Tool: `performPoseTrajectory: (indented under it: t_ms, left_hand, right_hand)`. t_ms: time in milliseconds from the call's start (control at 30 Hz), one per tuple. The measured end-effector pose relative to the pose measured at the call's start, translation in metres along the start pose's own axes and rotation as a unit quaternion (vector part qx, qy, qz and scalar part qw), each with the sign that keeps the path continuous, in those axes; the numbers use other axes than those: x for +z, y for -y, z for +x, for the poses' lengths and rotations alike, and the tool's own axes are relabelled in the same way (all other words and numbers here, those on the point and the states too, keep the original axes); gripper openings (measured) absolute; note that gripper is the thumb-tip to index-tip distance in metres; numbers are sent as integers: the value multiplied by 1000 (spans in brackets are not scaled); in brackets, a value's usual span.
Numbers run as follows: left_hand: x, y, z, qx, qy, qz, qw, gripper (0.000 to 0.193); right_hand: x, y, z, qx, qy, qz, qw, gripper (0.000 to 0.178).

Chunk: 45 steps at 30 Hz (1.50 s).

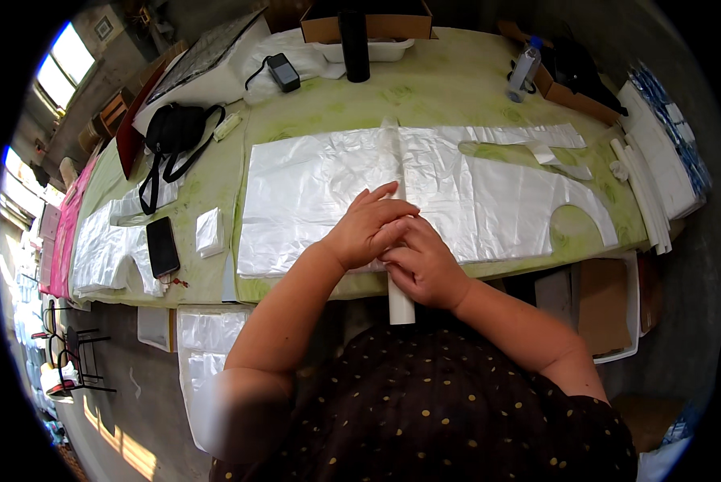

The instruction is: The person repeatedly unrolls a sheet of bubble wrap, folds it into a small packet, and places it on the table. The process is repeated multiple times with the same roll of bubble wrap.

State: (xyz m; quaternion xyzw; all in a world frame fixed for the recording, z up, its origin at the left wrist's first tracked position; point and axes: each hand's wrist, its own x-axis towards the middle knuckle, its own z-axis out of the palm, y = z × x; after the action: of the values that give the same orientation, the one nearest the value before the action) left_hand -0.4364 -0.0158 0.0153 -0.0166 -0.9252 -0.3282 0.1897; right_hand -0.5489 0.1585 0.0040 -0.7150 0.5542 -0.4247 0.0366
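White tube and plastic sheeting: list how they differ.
The white tube is narrow and rounded; the plastic sheeting is broad and flat. The tube looks smooth; the sheeting is creased. The tube overhangs the table; the sheeting lies on it. Both are whitish.

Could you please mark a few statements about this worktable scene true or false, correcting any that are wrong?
1. The left grip and right grip meet over the white roll. True.
2. The black phone lies on the large plastic sheet. False: the black phone lies left of the large plastic sheet.
3. The clear bottle has a blue cap. True.
4. The black cylinder lies on its side. False: the black cylinder stands upright.
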Motion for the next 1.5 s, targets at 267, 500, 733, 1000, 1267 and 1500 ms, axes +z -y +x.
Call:
performPoseTrajectory:
  t_ms: [267, 500, 733, 1000, 1267, 1500]
  left_hand:
    - [-3, -2, -30, -30, -135, -111, 984, 33]
    - [-12, -20, -41, -142, -46, 200, 968, 36]
    - [-7, -34, -53, -205, 34, 239, 949, 74]
    - [-40, -55, -43, -165, -109, 314, 928, 58]
    - [-60, -5, -78, -410, 31, 314, 856, 76]
    - [-64, 5, -75, -493, -32, 345, 798, 94]
  right_hand:
    - [8, 33, -9, -74, 65, 89, 991, 18]
    - [8, 38, -12, -104, 75, 101, 987, 20]
    - [-2, 46, -32, -89, 55, 129, 986, 23]
    - [-6, 39, -55, -33, 4, 124, 992, 23]
    - [-12, 34, -77, 31, -31, 151, 988, 18]
    - [-16, 37, -71, -12, -30, 136, 990, 18]
